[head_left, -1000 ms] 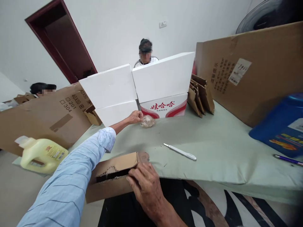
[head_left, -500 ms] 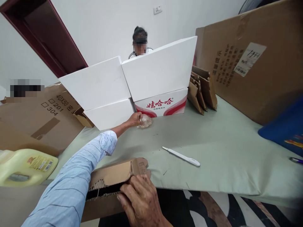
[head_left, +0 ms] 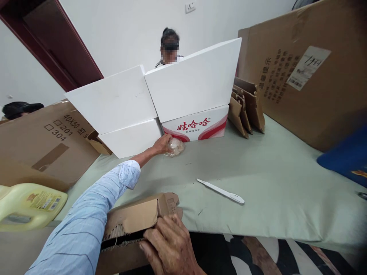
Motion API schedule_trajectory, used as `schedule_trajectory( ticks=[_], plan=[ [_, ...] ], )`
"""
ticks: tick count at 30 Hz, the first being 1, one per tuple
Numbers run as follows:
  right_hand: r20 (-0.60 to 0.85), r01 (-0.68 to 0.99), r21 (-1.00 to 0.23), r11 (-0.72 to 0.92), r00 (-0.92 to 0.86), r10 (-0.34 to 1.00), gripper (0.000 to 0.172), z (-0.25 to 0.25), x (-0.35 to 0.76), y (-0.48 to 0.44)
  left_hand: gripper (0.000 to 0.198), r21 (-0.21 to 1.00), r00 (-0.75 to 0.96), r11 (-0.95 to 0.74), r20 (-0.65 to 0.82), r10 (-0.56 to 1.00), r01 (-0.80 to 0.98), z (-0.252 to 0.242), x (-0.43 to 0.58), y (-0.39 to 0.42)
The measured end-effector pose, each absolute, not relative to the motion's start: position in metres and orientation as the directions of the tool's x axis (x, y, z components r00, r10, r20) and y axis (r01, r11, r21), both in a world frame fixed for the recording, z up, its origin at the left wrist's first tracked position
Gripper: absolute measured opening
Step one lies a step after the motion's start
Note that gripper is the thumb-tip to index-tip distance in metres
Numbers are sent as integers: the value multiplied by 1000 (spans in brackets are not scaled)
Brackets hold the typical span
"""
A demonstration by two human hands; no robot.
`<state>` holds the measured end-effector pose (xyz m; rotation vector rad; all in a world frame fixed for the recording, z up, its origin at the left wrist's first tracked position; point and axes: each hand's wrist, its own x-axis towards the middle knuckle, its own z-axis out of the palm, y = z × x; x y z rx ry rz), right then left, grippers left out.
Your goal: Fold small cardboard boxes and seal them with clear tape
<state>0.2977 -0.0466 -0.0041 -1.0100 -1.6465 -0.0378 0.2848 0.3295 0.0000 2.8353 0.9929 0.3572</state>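
Observation:
My left hand (head_left: pixel 162 144) is stretched forward to the foot of the white boxes, its fingers closed on a crumpled clear plastic bundle (head_left: pixel 176 147) lying on the table. What is inside the plastic I cannot make out. Close to me, my right hand (head_left: pixel 172 244) grips the edge of a small brown cardboard box (head_left: pixel 142 215), fingers bent over its flap. The box has a torn, ragged opening with a dark gap along it. A white scalpel-like knife (head_left: pixel 220 191) lies on the table to the right of both hands.
White cartons (head_left: pixel 192 84) with a red-printed panel stand in front. Folded cardboard pieces (head_left: pixel 249 103) and a large brown carton (head_left: pixel 298 76) are at right, with a blue object (head_left: pixel 344 152). At left are another carton (head_left: pixel 48 141) and a yellow jug (head_left: pixel 31 206). A person (head_left: pixel 169 46) sits behind.
The view has shifted slightly. My left hand stays at the plastic bundle, and my right hand keeps its hold on the cardboard box. The head at far left shows more clearly.

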Motion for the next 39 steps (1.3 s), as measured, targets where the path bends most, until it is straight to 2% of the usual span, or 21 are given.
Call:
schedule_trajectory(
  ticks=[4,8,11,17,20,24,30,35,39],
  plan=[
    [813,634,-464,618,28,582,29,-4,297,-47,57,20,817,-836,196,542,549,5,281,318],
    [809,639,-466,612,28,587,31,-5,297,-47,44,-107,883,-880,140,447,462,6,280,312],
    [810,638,-461,617,20,586,31,-7,298,-48,43,-152,898,-886,107,427,439,3,277,314],
    [818,643,-460,612,39,575,24,-11,297,-46,64,-184,887,-867,93,453,462,-13,269,315],
    [820,642,-462,612,47,571,22,-12,295,-46,71,-168,874,-858,84,478,485,-22,268,314],
    [840,669,-438,601,66,539,21,-13,292,-45,81,-90,853,-848,64,518,522,-32,268,316],
    [829,661,-467,587,97,550,32,-6,292,-47,90,-32,826,-826,23,563,563,-38,268,312],
    [801,630,-464,623,-2,598,33,-6,298,-52,93,15,801,-802,-61,596,597,-20,270,306],
    [732,625,-509,592,-48,679,24,-5,300,-56,97,146,803,-789,-92,589,596,14,269,306]
  ],
)
